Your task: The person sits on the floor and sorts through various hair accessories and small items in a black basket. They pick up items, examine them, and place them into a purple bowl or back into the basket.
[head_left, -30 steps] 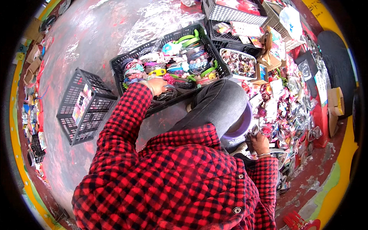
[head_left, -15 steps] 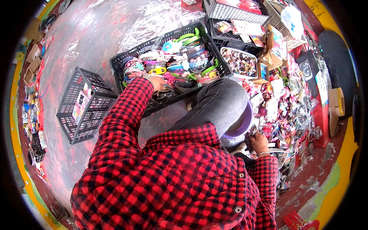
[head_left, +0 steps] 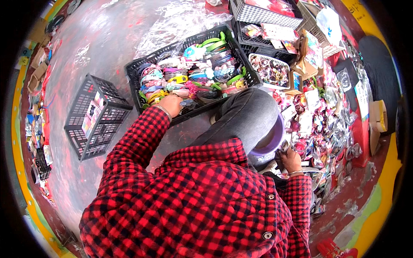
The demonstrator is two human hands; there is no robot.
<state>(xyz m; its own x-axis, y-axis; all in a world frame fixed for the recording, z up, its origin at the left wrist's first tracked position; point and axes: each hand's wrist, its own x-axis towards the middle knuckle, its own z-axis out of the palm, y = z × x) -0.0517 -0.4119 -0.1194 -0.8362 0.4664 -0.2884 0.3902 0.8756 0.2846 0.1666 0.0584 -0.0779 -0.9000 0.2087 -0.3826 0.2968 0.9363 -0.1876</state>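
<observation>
My left hand (head_left: 171, 105) is at the near rim of a black plastic crate (head_left: 134, 88), its fingers curled down among the headbands. What they hold is hidden under the hand. Rows of headbands in many colours fill the crate. A yellow bunch (head_left: 155, 97) lies just left of the hand, and dark headbands (head_left: 188, 103) lie to its right. Low on the right, beside a purple basin (head_left: 279, 133), my right hand (head_left: 292, 161) is closed, with something small and greyish at its fingertips that I cannot make out.
An upended black basket (head_left: 97, 120) stands on the floor at left. Right of my bent knee (head_left: 254, 107) spreads a heap of packaged trinkets (head_left: 316, 116). Behind it are a white tray (head_left: 270, 71) of small items, cardboard boxes and stacked crates (head_left: 266, 13). Clear plastic wrap (head_left: 180, 21) lies beyond the headband crate.
My left hand has drawn back toward the crate's near rim, its forearm lower, uncovering yellow headbands. The right hand stays in place.
</observation>
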